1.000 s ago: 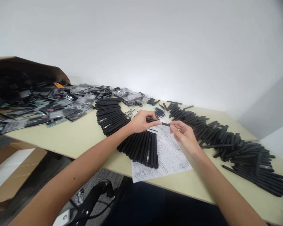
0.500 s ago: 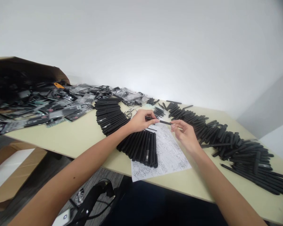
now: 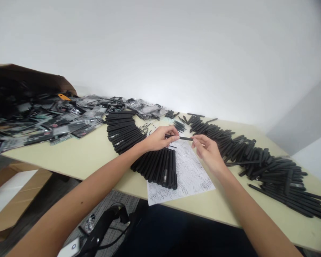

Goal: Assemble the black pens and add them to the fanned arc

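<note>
A black pen [image 3: 186,138] is stretched between my two hands, level above the table. My left hand [image 3: 160,137] is closed round its left part, partly hiding it. My right hand [image 3: 206,148] pinches the pen's right end between thumb and fingers. Under my hands lies a sheet of paper [image 3: 189,175] covered in dark scribbles. A curved row of black pens [image 3: 155,167] lies side by side below and left of my left hand, overlapping the paper. To the right of my right hand is a long heap of black pens [image 3: 256,157].
Clear plastic packets [image 3: 77,125] are piled at the left, by an open cardboard box [image 3: 66,84]. Short thin black pieces [image 3: 179,126] lie beyond my hands. Another cardboard box [image 3: 21,200] stands below the table's left edge. A white wall [image 3: 160,53] rises behind the table.
My right hand has come slightly closer to my left, and less of the pen shows between them. The whole view has shifted slightly.
</note>
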### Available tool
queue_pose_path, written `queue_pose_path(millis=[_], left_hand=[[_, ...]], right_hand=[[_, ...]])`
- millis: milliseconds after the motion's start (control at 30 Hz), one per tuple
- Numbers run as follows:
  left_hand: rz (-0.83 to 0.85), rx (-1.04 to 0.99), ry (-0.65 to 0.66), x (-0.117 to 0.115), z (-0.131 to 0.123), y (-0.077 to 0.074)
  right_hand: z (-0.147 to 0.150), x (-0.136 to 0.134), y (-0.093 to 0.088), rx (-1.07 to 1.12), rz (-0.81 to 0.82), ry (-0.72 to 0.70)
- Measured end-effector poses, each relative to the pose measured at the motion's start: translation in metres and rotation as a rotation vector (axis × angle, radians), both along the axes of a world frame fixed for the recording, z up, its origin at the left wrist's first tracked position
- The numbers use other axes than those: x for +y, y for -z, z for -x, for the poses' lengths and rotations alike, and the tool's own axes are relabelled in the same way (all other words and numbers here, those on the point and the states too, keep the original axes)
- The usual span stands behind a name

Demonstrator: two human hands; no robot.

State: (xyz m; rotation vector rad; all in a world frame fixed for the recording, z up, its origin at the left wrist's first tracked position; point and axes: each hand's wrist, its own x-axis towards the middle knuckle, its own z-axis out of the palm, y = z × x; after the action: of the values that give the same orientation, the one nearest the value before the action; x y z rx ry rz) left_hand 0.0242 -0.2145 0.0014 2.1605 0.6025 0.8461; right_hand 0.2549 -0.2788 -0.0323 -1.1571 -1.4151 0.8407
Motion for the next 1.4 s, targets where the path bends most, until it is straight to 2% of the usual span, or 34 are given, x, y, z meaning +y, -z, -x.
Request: queue_pose_path(millis=[133,267,433,633,867,1000,1200,1400], left_hand=[[-0.017,0.001,-0.002,0.0,0.0,0.001],[-0.017,-0.017,-0.015,-0.001,0.0,-0.002],[-0.002,-0.029,-0.047,-0.001,-0.001,-0.004],[-0.012,-0.042,-0.068,0.0,-0.001,-0.003],[-0.002,-0.029,-0.022,-0.001,0.002,-0.005],[-0.002,-0.016,-0.028,-0.002,0.002,-0.007],[-0.037,-0.021,-0.079,0.0,0.002,-0.003],[-0.039,-0.004,-0.048,0.001,0.002,-0.003]], right_hand=[[-0.003,-0.001,0.001,-0.084,-0.041,0.002],[-0.002,-0.004,-0.002,-0.162,0.0,-0.002],[0.001,-0.003,-0.002,-0.115,0.037,0.01],[0.0,-0.002,-0.001,-0.111,-0.026,-0.029],[0.001,-0.009,-0.01,-0.217,0.07,-0.044],[0.002,-0.005,-0.006,-0.169,0.102,-0.037],[-0.001,0.001,0.003,-0.08,0.002,-0.042],[-0.001,-0.005,-0.005,-0.182,0.006,-0.028]])
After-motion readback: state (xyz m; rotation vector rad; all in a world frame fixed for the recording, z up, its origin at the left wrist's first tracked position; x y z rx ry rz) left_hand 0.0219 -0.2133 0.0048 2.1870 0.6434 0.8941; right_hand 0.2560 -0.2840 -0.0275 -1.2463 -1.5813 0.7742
